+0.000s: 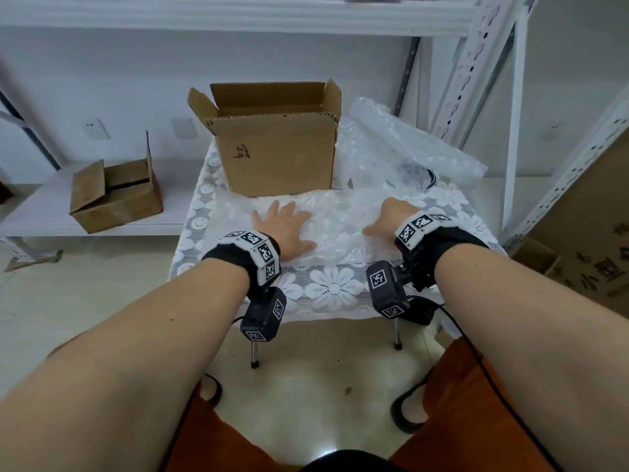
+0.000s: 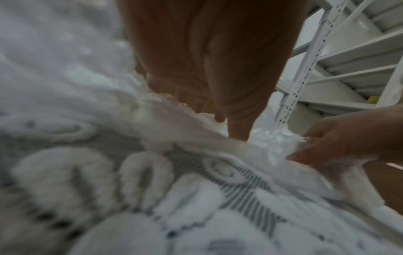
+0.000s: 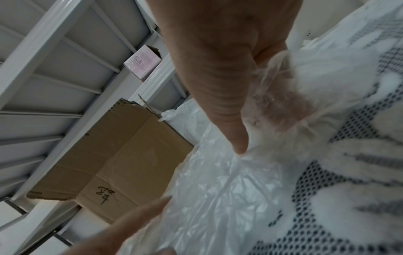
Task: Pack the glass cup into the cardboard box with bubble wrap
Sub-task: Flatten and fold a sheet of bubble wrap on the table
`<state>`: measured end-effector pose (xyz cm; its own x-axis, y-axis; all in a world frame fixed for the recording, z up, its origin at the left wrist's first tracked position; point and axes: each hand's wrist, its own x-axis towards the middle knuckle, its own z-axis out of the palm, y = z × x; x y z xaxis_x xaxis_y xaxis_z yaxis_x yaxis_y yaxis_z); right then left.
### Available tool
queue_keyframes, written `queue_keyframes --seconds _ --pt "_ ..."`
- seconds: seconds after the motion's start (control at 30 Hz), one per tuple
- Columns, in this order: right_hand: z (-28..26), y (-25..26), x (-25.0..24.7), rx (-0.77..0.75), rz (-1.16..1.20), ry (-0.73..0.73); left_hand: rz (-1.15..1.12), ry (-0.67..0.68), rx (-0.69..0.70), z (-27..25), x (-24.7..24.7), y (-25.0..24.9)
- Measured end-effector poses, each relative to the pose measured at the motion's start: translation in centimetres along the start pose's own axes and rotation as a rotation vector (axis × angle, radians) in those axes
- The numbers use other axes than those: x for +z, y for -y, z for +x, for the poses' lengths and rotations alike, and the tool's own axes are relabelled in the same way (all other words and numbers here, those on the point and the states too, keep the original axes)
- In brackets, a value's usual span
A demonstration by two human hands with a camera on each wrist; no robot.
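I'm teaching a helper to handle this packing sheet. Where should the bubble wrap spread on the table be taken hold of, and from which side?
Probably the near right edge of the bubble wrap, coming from the right. The sheet lies flat, so only an edge can be pinched; the right hand already has it between thumb and fingers, while the left hand presses flat.

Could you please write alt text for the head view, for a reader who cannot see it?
Two bare hands work a sheet of bubble wrap on a lace-covered table: the left hand presses flat, the right hand grips the sheet's right side. An open cardboard box stands behind.
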<state>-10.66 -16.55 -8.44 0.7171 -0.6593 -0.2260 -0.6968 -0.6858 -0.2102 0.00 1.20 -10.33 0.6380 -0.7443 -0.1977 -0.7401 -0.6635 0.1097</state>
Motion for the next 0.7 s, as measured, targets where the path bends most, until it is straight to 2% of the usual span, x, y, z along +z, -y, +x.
queue_keyframes --seconds 0.13,0.23,0.3,0.37,0.43,0.53,0.6,0.7 --pt "-0.5 -1.0 0.2 0.041 -0.078 -0.078 0.040 0.119 -0.141 -0.3 1.9 1.9" --pt "-0.7 -1.4 0.1 0.063 -0.110 -0.165 -0.011 0.144 -0.168 -0.8 2.6 2.8" --pt "-0.9 -1.0 -0.1 0.078 -0.194 -0.272 -0.021 0.151 -0.164 -1.0 2.5 2.7" --pt "-0.9 -0.2 -0.3 0.022 -0.276 -0.411 -0.027 0.152 -0.170 -1.0 2.4 2.6" --pt "-0.9 0.6 -0.2 -0.120 -0.248 -0.471 -0.045 0.152 -0.181 -1.1 2.4 2.6" --pt "-1.0 1.9 0.7 -0.300 -0.041 -0.364 -0.071 0.142 -0.192 -1.2 2.5 2.6" --pt "-1.1 2.5 1.8 -0.359 0.031 -0.296 -0.070 0.142 -0.196 -1.3 2.5 2.6" --pt "-0.9 2.3 3.0 -0.345 -0.058 -0.162 -0.068 0.149 -0.208 -1.4 2.2 2.4"
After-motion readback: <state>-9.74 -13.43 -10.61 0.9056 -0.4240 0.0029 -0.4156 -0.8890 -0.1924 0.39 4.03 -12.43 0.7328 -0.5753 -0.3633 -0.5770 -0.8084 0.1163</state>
